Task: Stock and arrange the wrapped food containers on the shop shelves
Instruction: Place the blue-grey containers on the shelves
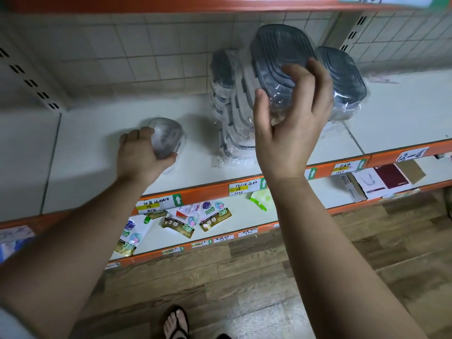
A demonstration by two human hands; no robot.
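Observation:
On the white shelf (93,152) my left hand (140,155) grips a small round clear wrapped container (166,138), which rests on the shelf. My right hand (291,123) holds a large oval wrapped container with a dark grey ribbed lid (281,52), tilted up above the shelf, thumb on its left side and fingers on its right. A wrapped stack of grey-rimmed containers (230,106) stands on edge just left of it. Another grey-lidded oval container (342,77) leans behind my right hand.
An orange shelf edge (215,189) carries price labels. The lower shelf (239,216) holds several detergent sachets (178,223) at left and flat boxes (381,179) at right. A tiled wall backs the shelf. Wooden floor and my sandalled foot (176,321) lie below.

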